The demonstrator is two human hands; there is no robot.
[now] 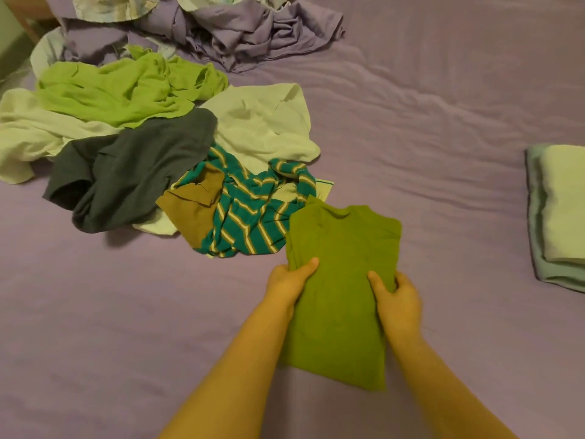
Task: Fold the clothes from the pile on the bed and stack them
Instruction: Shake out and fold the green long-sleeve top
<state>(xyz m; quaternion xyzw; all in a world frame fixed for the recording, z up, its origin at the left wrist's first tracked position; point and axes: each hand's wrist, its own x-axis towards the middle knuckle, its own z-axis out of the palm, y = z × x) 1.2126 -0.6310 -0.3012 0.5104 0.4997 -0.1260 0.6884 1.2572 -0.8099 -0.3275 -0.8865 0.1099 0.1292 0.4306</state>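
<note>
I logged the wide mauve-sheeted bed (pixel 427 128) first: a loose pile of unfolded clothes (pixel 152 147) at far left, of which I counted about six pieces, though overlaps made that uncertain, and a finished stack of two pale folded cloths (pixel 557 213) at the right edge. One olive-green folded shirt (pixel 343 280) lay between my forearms, long axis running away from me, collar far. My left hand (pixel 289 280) and right hand (pixel 399 296) each pinched a side edge, thumbs on top; the stack lay rightward, nearer my right hand.

Dim, warm indoor light – soft shadows, slight overall blur, wide-angle bending at edges.
</note>
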